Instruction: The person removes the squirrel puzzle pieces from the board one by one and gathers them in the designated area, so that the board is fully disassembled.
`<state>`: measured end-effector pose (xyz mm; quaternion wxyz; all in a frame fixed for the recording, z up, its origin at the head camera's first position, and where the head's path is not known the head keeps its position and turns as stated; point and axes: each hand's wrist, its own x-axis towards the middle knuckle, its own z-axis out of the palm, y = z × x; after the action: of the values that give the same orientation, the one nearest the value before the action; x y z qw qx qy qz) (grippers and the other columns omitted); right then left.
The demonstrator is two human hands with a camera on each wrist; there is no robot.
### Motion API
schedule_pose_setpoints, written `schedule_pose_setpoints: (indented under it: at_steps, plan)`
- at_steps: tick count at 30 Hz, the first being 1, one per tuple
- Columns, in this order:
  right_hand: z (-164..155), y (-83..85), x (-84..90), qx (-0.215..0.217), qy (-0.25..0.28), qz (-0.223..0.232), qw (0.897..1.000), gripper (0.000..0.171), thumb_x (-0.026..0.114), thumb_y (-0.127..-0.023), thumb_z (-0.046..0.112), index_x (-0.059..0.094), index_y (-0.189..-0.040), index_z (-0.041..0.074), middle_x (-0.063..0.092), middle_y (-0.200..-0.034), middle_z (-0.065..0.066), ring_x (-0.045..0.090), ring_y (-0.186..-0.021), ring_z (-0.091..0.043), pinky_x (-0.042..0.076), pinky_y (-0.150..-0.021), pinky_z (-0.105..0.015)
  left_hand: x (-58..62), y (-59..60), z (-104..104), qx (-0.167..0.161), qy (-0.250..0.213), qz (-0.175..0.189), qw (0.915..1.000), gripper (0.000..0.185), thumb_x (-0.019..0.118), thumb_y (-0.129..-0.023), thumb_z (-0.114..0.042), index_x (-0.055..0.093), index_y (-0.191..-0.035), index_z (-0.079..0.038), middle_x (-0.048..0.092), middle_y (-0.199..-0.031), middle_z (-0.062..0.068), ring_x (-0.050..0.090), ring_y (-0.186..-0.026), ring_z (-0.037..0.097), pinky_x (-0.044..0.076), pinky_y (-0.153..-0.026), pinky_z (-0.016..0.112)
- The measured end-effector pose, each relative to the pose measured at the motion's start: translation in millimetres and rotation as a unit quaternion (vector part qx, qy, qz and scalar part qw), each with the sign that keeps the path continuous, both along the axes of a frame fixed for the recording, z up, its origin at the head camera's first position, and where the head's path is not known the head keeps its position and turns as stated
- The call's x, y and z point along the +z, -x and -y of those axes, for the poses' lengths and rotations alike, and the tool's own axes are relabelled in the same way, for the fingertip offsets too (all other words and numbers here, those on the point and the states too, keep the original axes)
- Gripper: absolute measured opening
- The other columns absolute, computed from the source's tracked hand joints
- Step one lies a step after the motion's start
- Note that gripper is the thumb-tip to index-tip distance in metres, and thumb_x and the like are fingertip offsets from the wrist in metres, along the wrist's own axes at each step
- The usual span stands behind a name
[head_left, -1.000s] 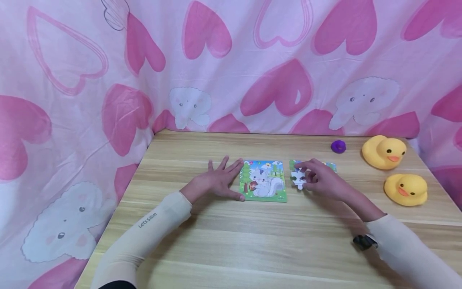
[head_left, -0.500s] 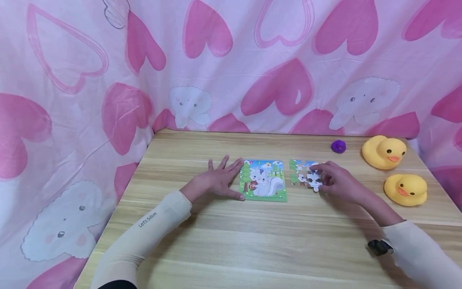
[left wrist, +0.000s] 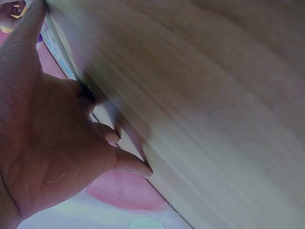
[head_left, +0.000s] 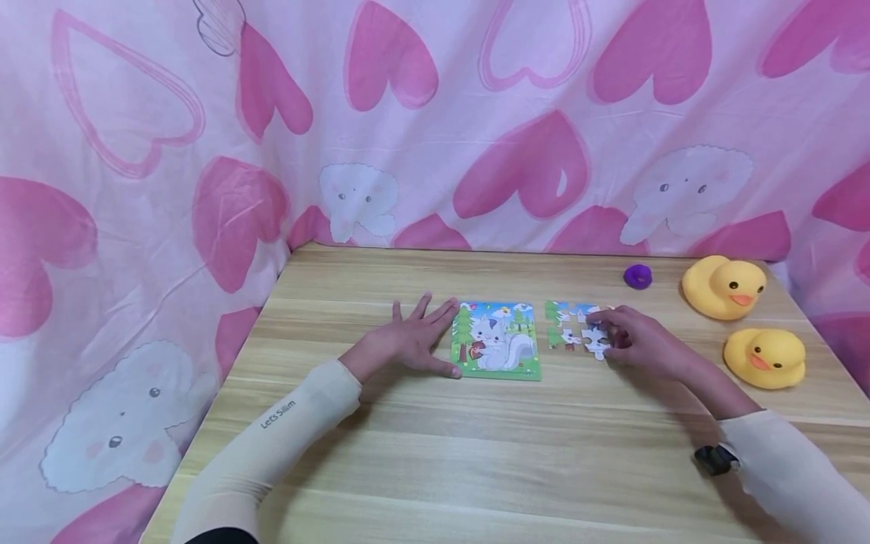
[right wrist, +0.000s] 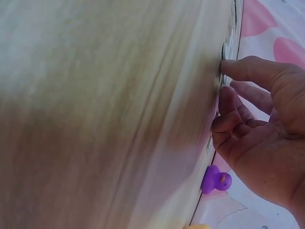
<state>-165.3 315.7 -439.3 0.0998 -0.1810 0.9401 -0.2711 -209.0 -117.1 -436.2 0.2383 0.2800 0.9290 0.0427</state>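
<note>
My left hand (head_left: 411,341) lies with fingers spread at the left edge of a square board printed with a white squirrel (head_left: 498,341). In the left wrist view the fingertips of that hand (left wrist: 62,138) rest on the table. To the right of the board lies a partly assembled jigsaw puzzle (head_left: 560,325), whose right side is covered by my right hand (head_left: 642,340). Thumb and fingers of the right hand pinch a whitish puzzle piece (head_left: 596,344) at the puzzle's lower middle. In the right wrist view the right hand (right wrist: 267,114) has its thumb tip low at the tabletop.
A small purple duck (head_left: 637,276) stands behind the right hand. Two larger yellow ducks, one at the back (head_left: 723,287) and one in front (head_left: 764,358), sit at the table's right side. A pink heart-patterned curtain (head_left: 435,136) hangs along the back and left edges of the table.
The right hand has carried the puzzle piece rightward from the puzzle's left part, uncovering that part, then shifted only slightly. The left hand and squirrel board have stayed put.
</note>
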Motion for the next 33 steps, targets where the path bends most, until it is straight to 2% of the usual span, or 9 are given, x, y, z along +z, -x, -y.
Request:
schedule_pose_setpoints:
  at_steps: [8, 15, 21, 29, 33]
  plan:
    - [7.7, 3.2, 8.7, 0.020, 0.008, -0.016, 1.000, 0.056, 0.083, -0.087, 0.002, 0.063, -0.139, 0.003, 0.066, -0.111, -0.013, 0.061, -0.091, -0.017, 0.055, -0.074, -0.024, 2.4, 0.1, 0.1, -0.003, 0.003, -0.002, 1.0000, 0.128, 0.061, -0.082, -0.089, -0.011, -0.170, -0.032, -0.016, -0.179, -0.014, -0.019, -0.166, 0.036, -0.008, -0.121, 0.083]
    - [26.7, 4.0, 13.0, 0.032, 0.026, -0.010, 0.999, 0.050, 0.078, -0.092, 0.002, 0.064, -0.140, 0.003, 0.066, -0.117, -0.015, 0.063, -0.094, -0.017, 0.056, -0.076, -0.022, 2.1, 0.1, 0.0, -0.004, -0.001, -0.001, 1.0000, 0.127, 0.061, -0.082, -0.088, -0.011, -0.170, -0.031, -0.015, -0.179, -0.013, -0.018, -0.166, 0.037, -0.009, -0.121, 0.083]
    - [46.3, 4.6, 8.8, 0.045, 0.036, 0.009, 0.998, 0.043, 0.076, -0.097, 0.012, 0.067, -0.139, 0.008, 0.066, -0.118, -0.009, 0.063, -0.098, -0.017, 0.057, -0.081, -0.023, 0.3, 0.3, -1.7, -0.003, -0.001, -0.001, 1.0000, 0.127, 0.060, -0.082, -0.089, -0.011, -0.170, -0.031, -0.015, -0.179, -0.013, -0.019, -0.166, 0.036, -0.008, -0.121, 0.083]
    - [78.6, 3.0, 10.1, 0.081, 0.031, 0.000, 0.996, 0.047, 0.077, -0.098, 0.023, 0.066, -0.143, 0.013, 0.065, -0.129, -0.009, 0.059, -0.096, -0.017, 0.054, -0.077, -0.025, 2.3, -1.0, -3.1, 0.000, 0.004, -0.001, 1.0000, 0.128, 0.061, -0.081, -0.089, -0.010, -0.170, -0.030, -0.014, -0.179, -0.013, -0.018, -0.166, 0.036, -0.007, -0.121, 0.083]
    - [91.6, 2.3, 10.6, 0.093, 0.019, 0.006, 0.995, 0.053, 0.075, -0.100, 0.029, 0.062, -0.148, 0.014, 0.063, -0.134, -0.011, 0.060, -0.101, -0.018, 0.056, -0.083, -0.031, 2.7, -1.8, -2.8, -0.002, 0.005, 0.002, 1.0000, 0.127, 0.061, -0.082, -0.088, -0.010, -0.170, -0.030, -0.015, -0.179, -0.013, -0.018, -0.166, 0.036, -0.008, -0.121, 0.083]
